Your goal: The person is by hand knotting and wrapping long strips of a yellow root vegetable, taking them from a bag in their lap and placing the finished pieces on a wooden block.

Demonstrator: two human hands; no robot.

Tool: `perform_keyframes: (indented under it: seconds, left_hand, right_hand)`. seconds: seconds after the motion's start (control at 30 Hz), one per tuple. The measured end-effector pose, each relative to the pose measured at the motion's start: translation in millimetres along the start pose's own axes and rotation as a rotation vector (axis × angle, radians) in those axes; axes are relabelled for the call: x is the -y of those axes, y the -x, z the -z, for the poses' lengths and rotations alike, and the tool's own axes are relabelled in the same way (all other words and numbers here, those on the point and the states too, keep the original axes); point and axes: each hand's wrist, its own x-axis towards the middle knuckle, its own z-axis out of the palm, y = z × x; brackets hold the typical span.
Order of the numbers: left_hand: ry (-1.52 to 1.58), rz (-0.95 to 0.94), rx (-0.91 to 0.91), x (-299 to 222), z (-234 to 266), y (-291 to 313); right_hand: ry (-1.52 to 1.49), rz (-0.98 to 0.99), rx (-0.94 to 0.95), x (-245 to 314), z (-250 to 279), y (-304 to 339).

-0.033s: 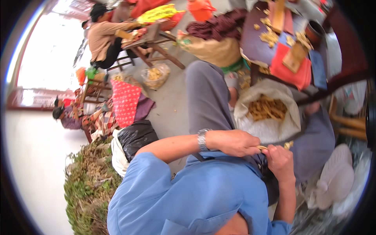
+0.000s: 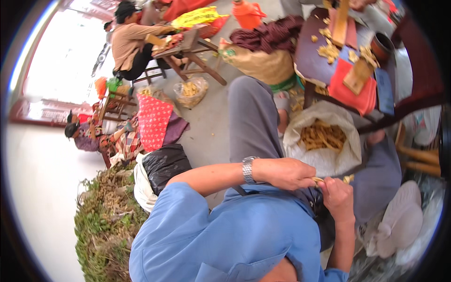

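In front of my lap, my left hand [image 2: 287,173], with a metal watch on its wrist, pinches one end of a small pale tan strip [image 2: 318,179]. My right hand [image 2: 337,193] closes on the other end, so the two hands almost meet. Fingers hide most of the strip, and its exact kind does not show. Just beyond the hands, between my legs, stands an open white sack [image 2: 303,157] holding many curled, yellow-brown strips [image 2: 323,135]. Another pale piece [image 2: 348,179] lies by my right hand.
A dark table [image 2: 307,56] ahead right bears pale pieces, a wooden block [image 2: 357,77] on red cloth [image 2: 343,96] and a brown cup [image 2: 382,46]. A hat [image 2: 399,218] lies at right. Left are a black bag [image 2: 164,164] and heaped plants [image 2: 108,221]. Other people sit far left.
The surroundings sit slightly farther right and lower in the picture. Both hands keep hold of the strip, with little visible movement.
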Motion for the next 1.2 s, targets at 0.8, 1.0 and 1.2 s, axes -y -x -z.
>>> perform_keyframes:
  seconds: [0.8,1.0,1.2]
  left_hand:
    - [0.361,-0.025,-0.807,-24.8,83.1,4.5]
    - [0.458,0.039,-0.621,-17.2,27.1,-22.8]
    - [0.965,-0.067,-0.473,-6.9,4.4,-29.2]
  right_hand:
    - [-1.738,-0.456,-0.011,-16.7,30.0,-40.1]
    - [-1.174,-0.389,-0.067,-3.5,38.1,-58.6]
    - [-0.326,-0.137,-0.114,-3.8,16.1,-63.5]
